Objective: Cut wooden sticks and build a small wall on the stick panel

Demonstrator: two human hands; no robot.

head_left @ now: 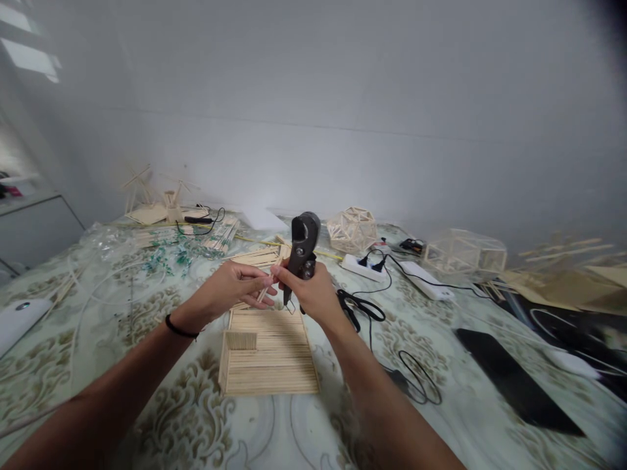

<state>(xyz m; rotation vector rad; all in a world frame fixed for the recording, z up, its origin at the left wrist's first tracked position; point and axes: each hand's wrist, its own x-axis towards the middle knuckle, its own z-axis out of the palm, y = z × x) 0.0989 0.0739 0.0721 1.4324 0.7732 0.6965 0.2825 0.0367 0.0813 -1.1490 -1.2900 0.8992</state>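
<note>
My right hand is closed around a black hot glue gun, which is tilted with its nozzle end downward. My left hand pinches a short thin wooden stick close beside the gun, and the fingertips of both hands meet there. Exactly how the right fingertips touch the stick is hard to make out. Below the hands lies a flat panel of wooden sticks set side by side, with low stick walls standing at its left. More loose sticks lie just behind my left hand.
Black scissors and a coiled black cable lie right of my right arm. A white power strip with plugs and a wooden-stick polyhedron stand behind. Farther right is a black flat slab. Bundled sticks and plastic wrap lie back left.
</note>
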